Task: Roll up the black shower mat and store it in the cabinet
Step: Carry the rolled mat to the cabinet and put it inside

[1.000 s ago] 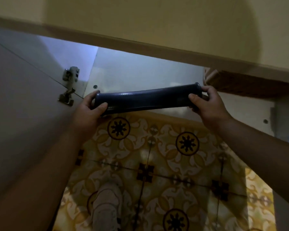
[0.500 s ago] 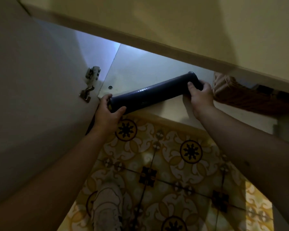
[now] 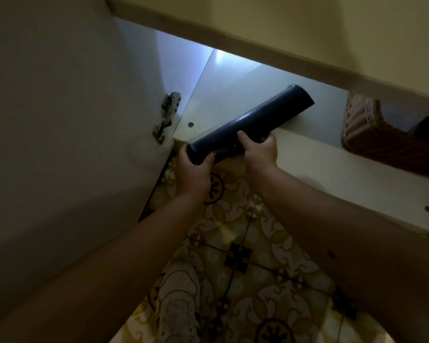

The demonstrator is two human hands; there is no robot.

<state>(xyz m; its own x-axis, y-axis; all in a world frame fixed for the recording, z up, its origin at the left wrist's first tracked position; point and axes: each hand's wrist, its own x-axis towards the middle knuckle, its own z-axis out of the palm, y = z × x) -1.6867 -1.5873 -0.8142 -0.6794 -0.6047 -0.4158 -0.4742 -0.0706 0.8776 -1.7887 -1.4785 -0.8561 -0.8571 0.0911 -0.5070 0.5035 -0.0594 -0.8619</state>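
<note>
Both hands clasp the rolled shower mat [image 3: 253,121] — a smooth dark tube, far end on the cabinet shelf [image 3: 320,154]: left hand [image 3: 193,172] at its near end, right hand [image 3: 260,151] mid-roll, forearms outstretched.

My right hand [image 3: 259,149] covers part of the rolled mat [image 3: 252,122]. Right of my fingers, the frame edge cuts the woven basket [image 3: 372,134].

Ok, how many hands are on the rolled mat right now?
2. The left hand grips the near end of the rolled mat; the right hand holds it around mid-length.
</note>
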